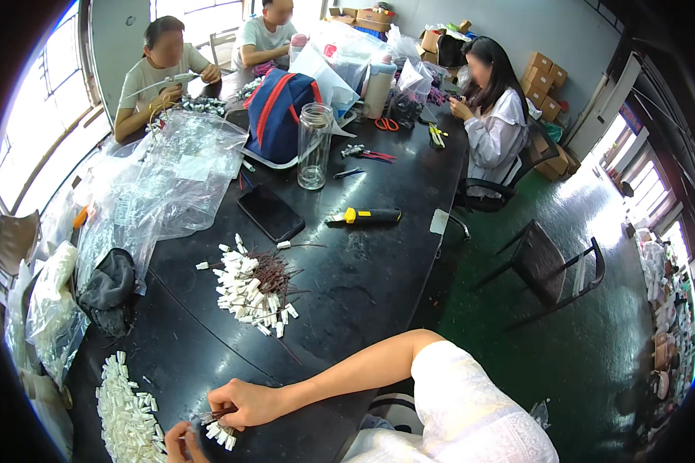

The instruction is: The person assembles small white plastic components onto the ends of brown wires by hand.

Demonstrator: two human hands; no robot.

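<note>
At the lower middle of the head view, my right hand [249, 403] is closed round a small bunch of thin dark wires. White plastic connectors [222, 437] on the wire ends stick out below its fingers. My left hand [182, 444], cut off by the lower edge, is just left of that bunch. Its fingers are curled together, and whatever they hold is too small to make out. Beside it spreads a heap of loose white connectors [125, 409]. Farther up the black table lies a larger pile of brown wires with white connectors [251, 289].
Beyond the wire pile are a black phone [271, 214], a yellow-black utility knife [364, 216] and a glass jar [313, 154]. Plastic bags [170, 181] and a dark cloth [110, 289] line the left side. Several people work at the far end. An empty chair [544, 266] stands at right.
</note>
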